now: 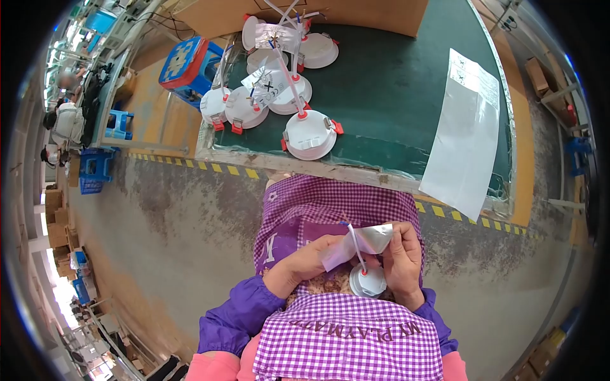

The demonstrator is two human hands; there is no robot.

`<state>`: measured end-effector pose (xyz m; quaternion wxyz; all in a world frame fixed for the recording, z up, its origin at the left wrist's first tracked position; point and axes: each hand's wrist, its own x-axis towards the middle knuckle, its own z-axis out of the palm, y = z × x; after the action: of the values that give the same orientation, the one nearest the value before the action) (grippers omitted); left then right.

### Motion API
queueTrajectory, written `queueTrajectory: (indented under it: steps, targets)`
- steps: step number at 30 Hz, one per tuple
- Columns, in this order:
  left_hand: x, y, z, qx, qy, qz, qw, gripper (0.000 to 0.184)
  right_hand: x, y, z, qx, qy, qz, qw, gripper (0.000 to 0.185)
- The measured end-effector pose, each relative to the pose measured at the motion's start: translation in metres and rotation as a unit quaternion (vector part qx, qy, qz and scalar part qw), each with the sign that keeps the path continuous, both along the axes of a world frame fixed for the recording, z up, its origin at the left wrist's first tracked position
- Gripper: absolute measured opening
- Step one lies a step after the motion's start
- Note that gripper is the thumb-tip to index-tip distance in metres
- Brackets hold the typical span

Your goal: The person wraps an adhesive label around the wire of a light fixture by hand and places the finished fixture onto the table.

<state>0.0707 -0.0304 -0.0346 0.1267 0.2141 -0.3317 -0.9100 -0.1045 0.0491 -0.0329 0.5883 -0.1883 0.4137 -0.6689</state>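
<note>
My left hand [306, 259] is closed at the left end of a silver label [340, 253], its fingers partly hidden behind it. The label's right end is pinched between the thumb and fingers of my right hand [405, 255]. The white cable [356, 244] of a small round downlight [367, 282] crosses the label and ends in a blue tip. This downlight rests against my lap between the two hands. On the table, the nearest white downlight [311, 135] has red spring clips and an upright cable.
Several more downlights [246, 108] with silver labels cluster at the table's left. A long white label sheet [467, 127] overhangs the front edge of the green table [381, 82]. A cardboard box [356, 14] stands at the back, and a blue-and-red stool [190, 63] beside the table.
</note>
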Motion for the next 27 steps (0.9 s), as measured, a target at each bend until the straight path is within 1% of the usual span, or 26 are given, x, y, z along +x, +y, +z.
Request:
queueTrajectory:
  steps: [2, 4, 7, 10, 13, 15, 16, 18, 21, 22, 24, 25, 27]
  targets:
    - [-0.001, 0.004, -0.007, 0.018, -0.001, -0.006, 1.0, 0.03, -0.003, 0.003, -0.005, -0.002, 0.002, -0.009, 1.0, 0.012]
    - [-0.005, 0.001, 0.003, 0.043, 0.005, -0.017, 0.999, 0.03, -0.003, 0.0, 0.0, -0.005, 0.008, -0.021, 1.0, 0.012]
    - [-0.008, 0.003, 0.003, 0.047, 0.015, -0.017, 0.999, 0.032, -0.003, -0.001, 0.009, -0.01, 0.033, -0.037, 0.999, 0.012]
    - [-0.011, 0.005, 0.004, 0.068, 0.042, 0.01, 0.997, 0.035, -0.005, -0.001, 0.009, -0.013, 0.075, -0.041, 0.996, 0.012]
    - [-0.011, 0.006, -0.001, 0.089, 0.06, 0.024, 0.994, 0.034, -0.005, -0.003, 0.017, -0.011, 0.095, -0.052, 0.994, 0.013]
    - [-0.011, 0.006, 0.003, 0.083, 0.062, 0.037, 0.994, 0.041, -0.006, -0.003, 0.019, -0.005, 0.099, -0.056, 0.993, 0.013]
    - [-0.012, 0.006, 0.005, 0.08, 0.063, 0.044, 0.994, 0.044, -0.006, -0.003, 0.019, -0.013, 0.12, -0.067, 0.99, 0.012]
    - [-0.014, 0.008, 0.004, 0.09, 0.037, 0.067, 0.993, 0.046, -0.006, -0.005, 0.02, -0.029, 0.16, -0.089, 0.983, 0.012]
    - [-0.017, 0.01, 0.004, 0.117, -0.009, 0.086, 0.989, 0.047, -0.01, -0.007, 0.02, -0.041, 0.166, -0.083, 0.982, 0.02]
    - [-0.018, 0.01, 0.004, 0.128, -0.025, 0.09, 0.987, 0.047, -0.01, -0.009, 0.023, -0.053, 0.265, -0.101, 0.958, 0.025]
    - [-0.022, 0.01, 0.014, 0.112, -0.06, 0.101, 0.987, 0.047, -0.009, -0.014, 0.036, -0.077, 0.452, -0.133, 0.878, 0.036]
    - [-0.023, 0.011, 0.017, 0.105, -0.077, 0.106, 0.986, 0.047, -0.009, -0.01, 0.042, -0.084, 0.508, -0.128, 0.848, 0.039]
    - [-0.021, 0.013, 0.011, 0.107, -0.037, 0.118, 0.986, 0.037, -0.007, 0.002, 0.051, -0.096, 0.611, -0.116, 0.777, 0.046]
